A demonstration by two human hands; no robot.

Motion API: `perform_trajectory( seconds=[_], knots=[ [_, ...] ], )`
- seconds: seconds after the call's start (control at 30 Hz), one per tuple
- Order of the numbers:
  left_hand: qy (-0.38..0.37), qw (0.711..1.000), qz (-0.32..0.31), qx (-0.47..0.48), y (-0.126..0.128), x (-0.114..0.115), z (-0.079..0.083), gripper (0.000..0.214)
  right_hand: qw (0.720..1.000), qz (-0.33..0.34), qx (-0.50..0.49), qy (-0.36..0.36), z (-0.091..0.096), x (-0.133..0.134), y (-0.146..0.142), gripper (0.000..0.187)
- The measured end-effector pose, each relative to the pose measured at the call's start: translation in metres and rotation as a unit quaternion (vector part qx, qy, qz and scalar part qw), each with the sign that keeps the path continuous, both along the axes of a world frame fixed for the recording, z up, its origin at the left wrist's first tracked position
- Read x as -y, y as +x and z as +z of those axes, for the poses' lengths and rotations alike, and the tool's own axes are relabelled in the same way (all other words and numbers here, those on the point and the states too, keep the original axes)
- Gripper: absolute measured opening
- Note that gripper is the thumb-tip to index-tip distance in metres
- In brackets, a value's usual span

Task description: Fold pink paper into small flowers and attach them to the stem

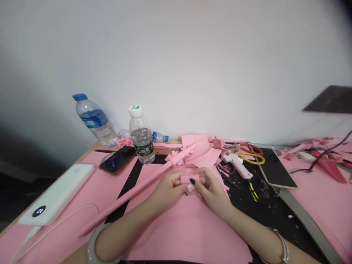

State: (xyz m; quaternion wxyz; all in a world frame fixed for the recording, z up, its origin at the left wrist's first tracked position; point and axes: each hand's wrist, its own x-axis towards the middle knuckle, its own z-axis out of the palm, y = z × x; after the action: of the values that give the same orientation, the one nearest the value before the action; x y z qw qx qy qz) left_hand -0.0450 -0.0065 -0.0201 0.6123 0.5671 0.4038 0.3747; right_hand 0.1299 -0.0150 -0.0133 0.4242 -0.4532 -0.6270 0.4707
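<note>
Both my hands meet over a large pink paper sheet at the table's middle. My left hand and my right hand pinch a small folded pink paper piece between their fingertips, one at each end. Fingers of both hands are curled closed on it. A long rolled pink paper tube runs diagonally just left of my left hand. A pale bangle circles my left wrist and a thin bracelet my right.
Two upright water bottles, a dark phone and a white power bank with cable lie left. A white glue gun, scissors and a tablet lie right. Pink scraps pile behind.
</note>
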Motion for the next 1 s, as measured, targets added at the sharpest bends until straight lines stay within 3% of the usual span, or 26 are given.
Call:
perform_trajectory(
  seconds=[0.17, 0.3, 0.43, 0.7, 1.0],
  knots=[
    [-0.036, 0.999, 0.040, -0.007, 0.000, -0.001, 0.009, 0.024, 0.996, -0.044, -0.019, 0.077, -0.001, 0.000, -0.001, 0.014],
    [-0.034, 0.999, 0.032, -0.011, 0.001, 0.001, 0.012, 0.028, 0.996, -0.048, 0.005, 0.076, -0.003, 0.000, 0.001, 0.008],
    [-0.030, 0.999, 0.024, -0.018, 0.003, 0.002, 0.014, 0.016, 0.995, -0.043, 0.016, 0.085, -0.002, -0.001, 0.001, 0.020],
    [-0.037, 0.998, 0.017, -0.039, 0.003, 0.004, 0.010, 0.019, 0.992, -0.057, -0.035, 0.106, 0.006, -0.001, -0.001, 0.016],
    [-0.024, 0.999, -0.018, -0.025, 0.002, 0.005, 0.006, 0.014, 0.989, -0.053, -0.007, 0.137, 0.004, -0.002, 0.001, 0.016]
  ],
)
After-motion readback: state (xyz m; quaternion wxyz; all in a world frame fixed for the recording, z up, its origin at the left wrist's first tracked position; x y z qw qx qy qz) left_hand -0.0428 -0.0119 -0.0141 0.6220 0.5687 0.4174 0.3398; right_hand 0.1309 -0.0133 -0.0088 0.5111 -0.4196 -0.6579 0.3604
